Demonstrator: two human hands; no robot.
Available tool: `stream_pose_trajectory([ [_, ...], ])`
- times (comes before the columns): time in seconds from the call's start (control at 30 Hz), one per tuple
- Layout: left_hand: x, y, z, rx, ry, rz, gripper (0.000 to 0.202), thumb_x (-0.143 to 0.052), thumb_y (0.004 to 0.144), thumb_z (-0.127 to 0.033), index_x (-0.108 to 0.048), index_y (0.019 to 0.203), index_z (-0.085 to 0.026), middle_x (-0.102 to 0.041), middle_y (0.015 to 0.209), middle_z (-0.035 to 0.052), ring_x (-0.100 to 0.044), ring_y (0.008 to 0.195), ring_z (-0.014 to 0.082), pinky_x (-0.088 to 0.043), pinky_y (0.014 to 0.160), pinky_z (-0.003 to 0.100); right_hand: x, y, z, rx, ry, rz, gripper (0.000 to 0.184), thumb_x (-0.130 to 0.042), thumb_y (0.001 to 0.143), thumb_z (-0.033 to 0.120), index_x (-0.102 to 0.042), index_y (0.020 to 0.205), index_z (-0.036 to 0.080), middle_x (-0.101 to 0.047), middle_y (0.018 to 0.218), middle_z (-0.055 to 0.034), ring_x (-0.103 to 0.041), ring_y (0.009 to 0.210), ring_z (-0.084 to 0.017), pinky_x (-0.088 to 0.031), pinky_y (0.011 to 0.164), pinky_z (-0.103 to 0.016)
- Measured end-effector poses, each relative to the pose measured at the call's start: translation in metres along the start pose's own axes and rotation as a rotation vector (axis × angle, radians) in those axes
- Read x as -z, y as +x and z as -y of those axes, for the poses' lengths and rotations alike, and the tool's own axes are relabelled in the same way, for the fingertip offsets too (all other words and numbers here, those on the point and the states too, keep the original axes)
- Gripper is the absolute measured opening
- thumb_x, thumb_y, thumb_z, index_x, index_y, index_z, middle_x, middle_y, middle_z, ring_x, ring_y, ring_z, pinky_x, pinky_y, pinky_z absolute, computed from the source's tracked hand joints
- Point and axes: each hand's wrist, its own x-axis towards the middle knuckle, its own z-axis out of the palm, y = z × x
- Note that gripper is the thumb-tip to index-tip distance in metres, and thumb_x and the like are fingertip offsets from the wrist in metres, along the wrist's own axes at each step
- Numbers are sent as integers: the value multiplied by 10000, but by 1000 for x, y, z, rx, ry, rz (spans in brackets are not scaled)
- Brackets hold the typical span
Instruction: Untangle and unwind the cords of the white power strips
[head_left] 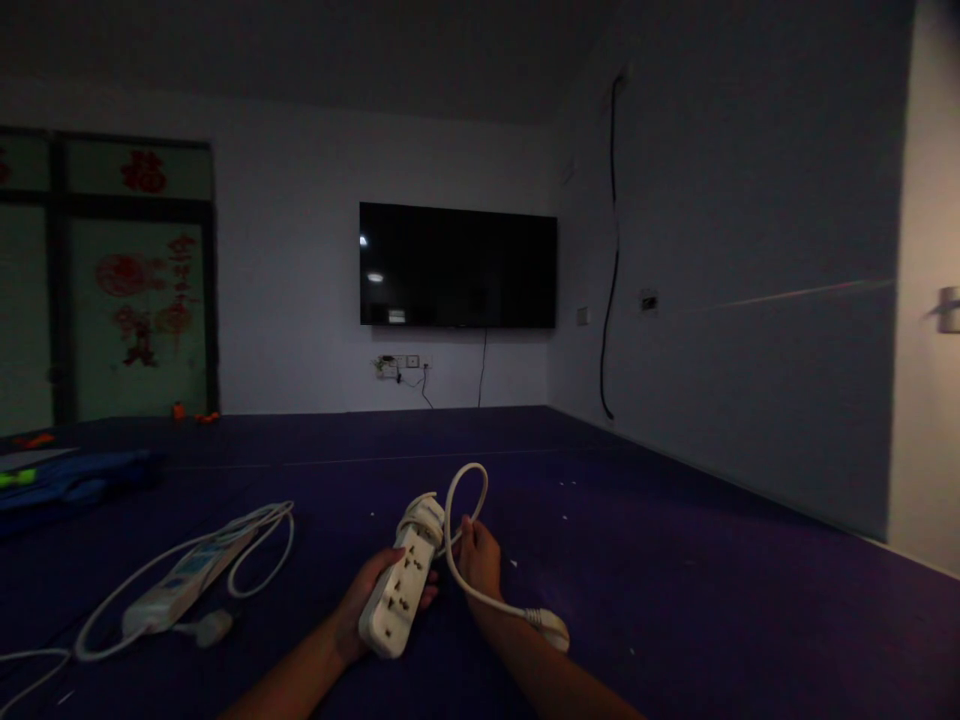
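Note:
A white power strip (402, 590) is gripped in my left hand (365, 592), its sockets facing up and its far end tilted away from me. Part of its cord is wound around that far end. My right hand (480, 562), just to the right of the strip, has its fingers closed on the white cord (448, 520). From there the cord rises in a loop and runs down across my right wrist to the plug (551, 628), which hangs over my forearm. Some of the right fingers are hidden behind the hand.
On the dark purple surface (675, 600) at the left lies a second power strip (161, 600) with its loose cord and plug. Blue cloth (82, 480) is farther left. A television (457, 265) hangs on the far wall, and a black cable (613, 240) runs down the right wall.

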Motion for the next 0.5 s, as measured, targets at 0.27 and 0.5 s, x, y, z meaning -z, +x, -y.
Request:
stream_pose_trajectory([
  [0.27, 0, -3, -3, 25, -16, 34, 573, -440, 796, -313, -348, 1221, 60, -678, 814, 189, -657, 678, 226, -511, 631, 309, -3, 3, -5, -74, 71, 57, 503, -366, 733, 641, -507, 589, 180, -495, 428, 5, -472, 421, -131, -344, 427, -226],
  [0.5, 0, -4, 0, -45, -24, 56, 512, -466, 782, -297, -429, 1162, 44, -685, 763, 170, -654, 666, 225, -512, 616, 309, -6, 0, -7, -72, -73, 294, 530, -391, 731, 632, -533, 538, 159, -536, 448, -28, -484, 430, -125, -315, 410, -209],
])
